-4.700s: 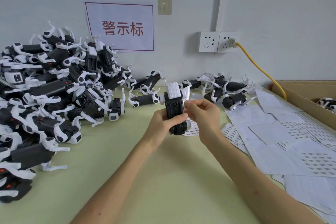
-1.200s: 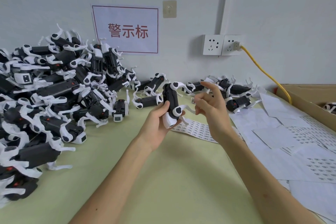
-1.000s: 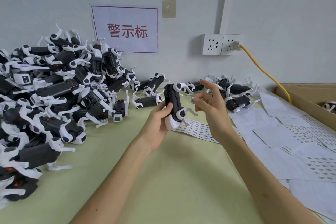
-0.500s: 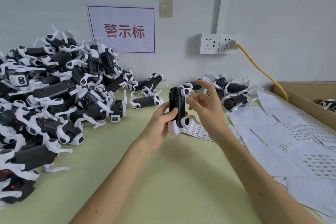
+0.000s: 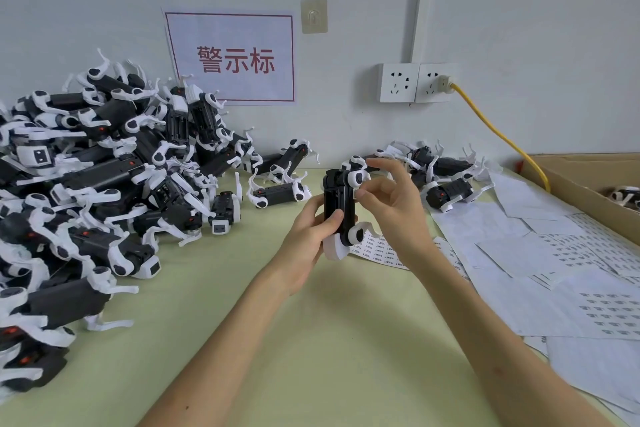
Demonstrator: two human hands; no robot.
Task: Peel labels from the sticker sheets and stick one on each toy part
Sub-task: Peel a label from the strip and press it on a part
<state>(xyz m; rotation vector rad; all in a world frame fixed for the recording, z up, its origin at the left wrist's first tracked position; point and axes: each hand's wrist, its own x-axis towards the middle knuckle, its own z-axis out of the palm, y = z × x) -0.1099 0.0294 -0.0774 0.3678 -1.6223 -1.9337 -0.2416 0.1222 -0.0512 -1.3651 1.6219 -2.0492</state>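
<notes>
The left hand grips the black-and-white toy part upright, long axis vertical, just left of the right hand, whose narrowly closed fingers pinch its top joint; any label is too small to see.

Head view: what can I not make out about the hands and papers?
Any label in the right hand: head view, hidden by its own fingers against the toy part that the left hand grips.
Print on the sticker sheets: head view, too small.
Cardboard box: head view, cut by the right edge.
</notes>
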